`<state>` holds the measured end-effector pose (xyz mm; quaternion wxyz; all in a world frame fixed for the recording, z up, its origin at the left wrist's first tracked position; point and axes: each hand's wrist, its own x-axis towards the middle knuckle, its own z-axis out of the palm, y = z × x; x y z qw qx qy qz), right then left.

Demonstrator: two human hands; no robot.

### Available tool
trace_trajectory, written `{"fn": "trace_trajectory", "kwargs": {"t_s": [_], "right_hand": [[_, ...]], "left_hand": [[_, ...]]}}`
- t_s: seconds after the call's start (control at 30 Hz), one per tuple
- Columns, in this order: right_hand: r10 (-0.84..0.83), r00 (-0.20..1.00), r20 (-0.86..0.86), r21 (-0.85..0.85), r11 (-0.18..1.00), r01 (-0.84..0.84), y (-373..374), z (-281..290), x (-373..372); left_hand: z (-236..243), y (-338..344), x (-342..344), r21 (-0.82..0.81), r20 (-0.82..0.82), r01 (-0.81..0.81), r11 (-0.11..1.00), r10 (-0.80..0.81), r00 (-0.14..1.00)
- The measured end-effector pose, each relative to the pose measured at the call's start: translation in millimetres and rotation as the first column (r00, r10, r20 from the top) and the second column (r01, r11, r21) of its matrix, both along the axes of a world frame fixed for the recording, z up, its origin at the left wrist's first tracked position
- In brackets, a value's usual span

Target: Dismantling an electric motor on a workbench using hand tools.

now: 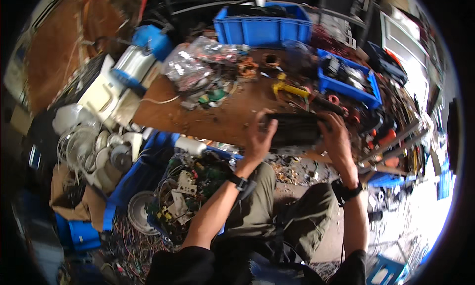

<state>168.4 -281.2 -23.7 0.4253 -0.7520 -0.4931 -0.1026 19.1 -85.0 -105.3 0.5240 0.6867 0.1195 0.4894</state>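
Between my two hands is a dark, flat, box-shaped device [296, 130], blurred, so its exact kind does not show. My left hand [258, 139] grips its left end, thumb toward me and fingers behind. At the other end my right hand [336, 136] is closed on its right side. The device is over the near edge of a brown wooden workbench [208, 118], above my knees. Beyond it on the bench lies a yellow-handled tool [291, 89]. Pliers-like tools with red handles [352, 113] lie to the right of my right hand.
A large blue crate [262, 30] stands at the back, a smaller blue bin [349, 80] of parts at the right. Clear plastic bags [190, 65] and scraps lie on the bench's left. Below left, a blue bin holds circuit boards [185, 186]. Loose wires [133, 240] cover the floor.
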Motion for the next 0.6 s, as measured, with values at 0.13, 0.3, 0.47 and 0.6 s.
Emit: {"fn": "trace_trajectory", "kwargs": {"t_s": [0.13,0.3,0.47,0.6], "right_hand": [[-0.045,0.999,0.027,-0.042,0.998,0.047,1,0,-4],[-0.092,0.992,0.083,-0.071,0.993,0.098,4,-1,-10],[-0.055,0.996,0.069,-0.123,0.99,0.063,4,4,-2],[-0.055,0.997,0.047,-0.13,0.99,0.061,5,5,-3]], "left_hand": [[11,0,-9,0.11,0.026,-0.027,0.994,0.025,0.999],[4,3,-10,0.064,-0.06,-0.029,0.998,0.033,0.998],[6,1,-7,0.059,-0.015,-0.028,0.998,0.029,0.999],[8,2,-8,0.032,-0.069,-0.027,0.999,0.029,0.997]]}}
